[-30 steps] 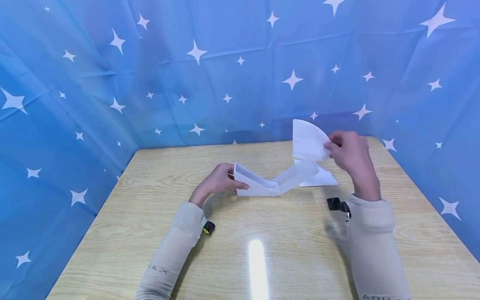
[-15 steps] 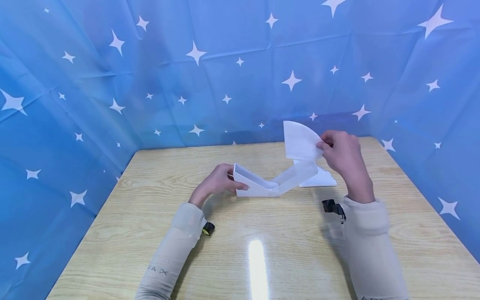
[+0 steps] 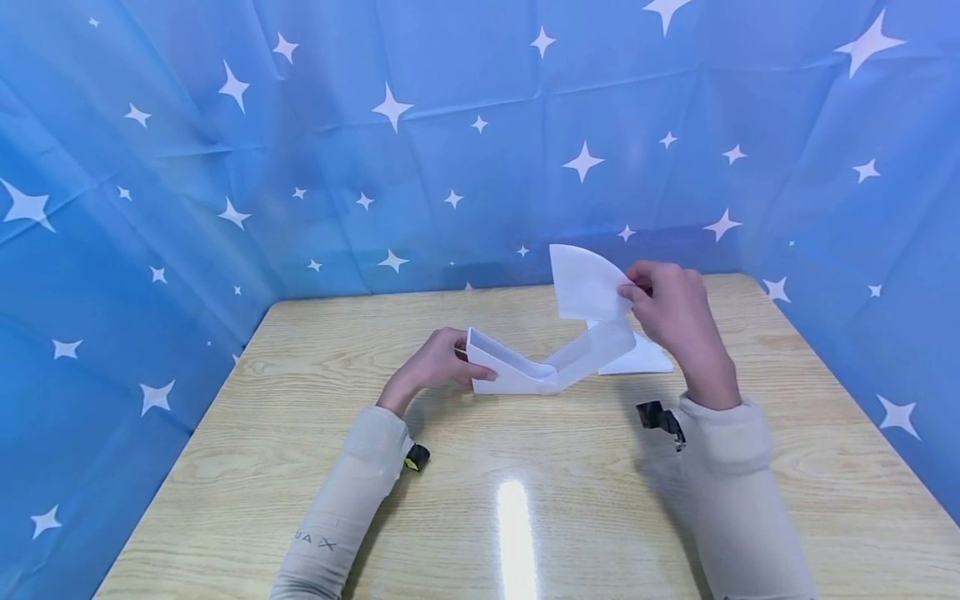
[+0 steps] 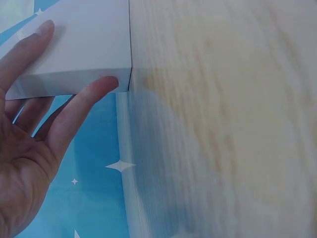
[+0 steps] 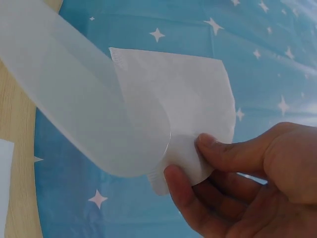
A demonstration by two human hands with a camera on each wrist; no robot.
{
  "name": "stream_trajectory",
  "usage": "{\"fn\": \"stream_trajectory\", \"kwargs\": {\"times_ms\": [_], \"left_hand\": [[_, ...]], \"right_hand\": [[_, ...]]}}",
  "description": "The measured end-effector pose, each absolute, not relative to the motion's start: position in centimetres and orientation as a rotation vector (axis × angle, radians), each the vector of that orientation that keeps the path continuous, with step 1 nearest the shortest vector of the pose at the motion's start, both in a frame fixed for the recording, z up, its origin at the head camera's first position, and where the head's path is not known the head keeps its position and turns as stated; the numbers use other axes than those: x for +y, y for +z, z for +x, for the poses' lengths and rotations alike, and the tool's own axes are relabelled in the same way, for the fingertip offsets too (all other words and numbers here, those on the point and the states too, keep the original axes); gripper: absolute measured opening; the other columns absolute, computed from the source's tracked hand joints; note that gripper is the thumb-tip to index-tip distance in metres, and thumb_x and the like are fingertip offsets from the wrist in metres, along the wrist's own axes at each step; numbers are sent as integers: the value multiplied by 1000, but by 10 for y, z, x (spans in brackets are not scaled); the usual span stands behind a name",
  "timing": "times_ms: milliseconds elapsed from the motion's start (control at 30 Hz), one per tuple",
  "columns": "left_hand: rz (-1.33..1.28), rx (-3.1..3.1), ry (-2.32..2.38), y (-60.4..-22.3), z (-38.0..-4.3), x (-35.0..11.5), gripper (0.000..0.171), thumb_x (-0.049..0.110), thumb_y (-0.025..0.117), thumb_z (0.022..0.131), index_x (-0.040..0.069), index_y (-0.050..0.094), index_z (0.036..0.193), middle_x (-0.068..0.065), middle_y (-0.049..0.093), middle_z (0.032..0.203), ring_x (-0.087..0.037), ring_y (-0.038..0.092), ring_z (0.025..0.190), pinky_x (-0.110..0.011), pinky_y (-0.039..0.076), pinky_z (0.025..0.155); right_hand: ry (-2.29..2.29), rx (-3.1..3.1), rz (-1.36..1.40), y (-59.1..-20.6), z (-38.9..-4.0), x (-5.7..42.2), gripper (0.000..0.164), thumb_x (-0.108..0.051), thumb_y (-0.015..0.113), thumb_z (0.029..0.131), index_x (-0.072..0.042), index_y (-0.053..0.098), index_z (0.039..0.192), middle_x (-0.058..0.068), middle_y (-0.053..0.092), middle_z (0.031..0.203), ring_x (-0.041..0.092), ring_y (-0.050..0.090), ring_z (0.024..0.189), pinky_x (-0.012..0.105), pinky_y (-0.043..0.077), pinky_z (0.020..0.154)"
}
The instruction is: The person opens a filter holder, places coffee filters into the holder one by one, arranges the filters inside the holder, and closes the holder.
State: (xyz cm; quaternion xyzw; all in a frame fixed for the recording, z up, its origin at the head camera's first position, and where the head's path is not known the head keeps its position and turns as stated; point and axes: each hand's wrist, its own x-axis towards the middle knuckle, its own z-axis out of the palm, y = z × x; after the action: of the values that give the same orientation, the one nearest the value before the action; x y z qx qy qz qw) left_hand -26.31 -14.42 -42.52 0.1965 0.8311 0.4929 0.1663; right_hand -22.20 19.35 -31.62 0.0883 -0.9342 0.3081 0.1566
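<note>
In the head view my left hand [image 3: 438, 358] grips the left end of a white, wedge-shaped filter holder [image 3: 506, 371] standing on the table. Its translucent lid [image 3: 581, 358] slants up to the right from the low end. The left wrist view shows my thumb on one face of the holder [image 4: 94, 39] and my fingers along its end. Higher up, my right hand [image 3: 667, 304] pinches the right edge of a fan-shaped white coffee filter [image 3: 588, 283] above the lid. Crimped seams edge this coffee filter [image 5: 188, 89] in the right wrist view, where the lid [image 5: 84, 94] partly overlaps it.
More white filter paper [image 3: 641, 358] lies on the wooden table [image 3: 337, 333] behind the lid, partly hidden by it. A blue curtain with white stars [image 3: 450, 125] stands behind the table. Black wrist-camera parts [image 3: 660, 421] jut out below my right hand.
My right hand has moved left with the coffee filter, shifting it from beyond the lid's far end to over the lid. My left hand and the holder have stayed put.
</note>
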Motion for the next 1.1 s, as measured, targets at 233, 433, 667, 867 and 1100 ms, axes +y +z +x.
{"fn": "stream_trajectory", "kwargs": {"times_ms": [233, 433, 667, 867, 1100], "left_hand": [[568, 2366, 1407, -426, -264, -145, 40, 21, 90, 82, 13, 74, 118, -11, 77, 111, -23, 74, 92, -45, 66, 73], [570, 2369, 1412, -427, -264, -144, 38, 20, 90, 82, 14, 75, 117, -8, 77, 111, -22, 75, 93, -43, 66, 72], [573, 2383, 1405, -428, -264, -144, 38, 20, 90, 82, 15, 75, 117, -8, 77, 111, -22, 74, 94, -42, 66, 72], [569, 2388, 1398, -428, -265, -144, 38, 20, 90, 82, 15, 75, 117, -7, 77, 111, -22, 74, 94, -41, 66, 72], [555, 2380, 1400, -427, -264, -145, 41, 20, 91, 81, 14, 74, 119, -8, 77, 112, -23, 74, 94, -41, 66, 72]], "right_hand": [[887, -2627, 295, -317, -223, 188, 19, -8, 64, 101, 6, 74, 109, 28, 75, 102, 39, 67, 87, 52, 50, 78], [875, -2592, 320, -320, -225, 184, 17, -7, 65, 100, 5, 75, 107, 27, 75, 99, 38, 68, 82, 49, 52, 73], [869, -2563, 370, -321, -224, 179, 15, -8, 67, 100, 4, 75, 105, 26, 75, 96, 37, 68, 80, 46, 52, 71], [855, -2543, 429, -324, -227, 175, 11, -6, 69, 98, 3, 75, 100, 23, 76, 91, 36, 70, 79, 45, 50, 72], [817, -2527, 496, -328, -229, 167, 9, -3, 69, 97, 2, 76, 97, 21, 77, 88, 32, 68, 71, 39, 49, 67]]}}
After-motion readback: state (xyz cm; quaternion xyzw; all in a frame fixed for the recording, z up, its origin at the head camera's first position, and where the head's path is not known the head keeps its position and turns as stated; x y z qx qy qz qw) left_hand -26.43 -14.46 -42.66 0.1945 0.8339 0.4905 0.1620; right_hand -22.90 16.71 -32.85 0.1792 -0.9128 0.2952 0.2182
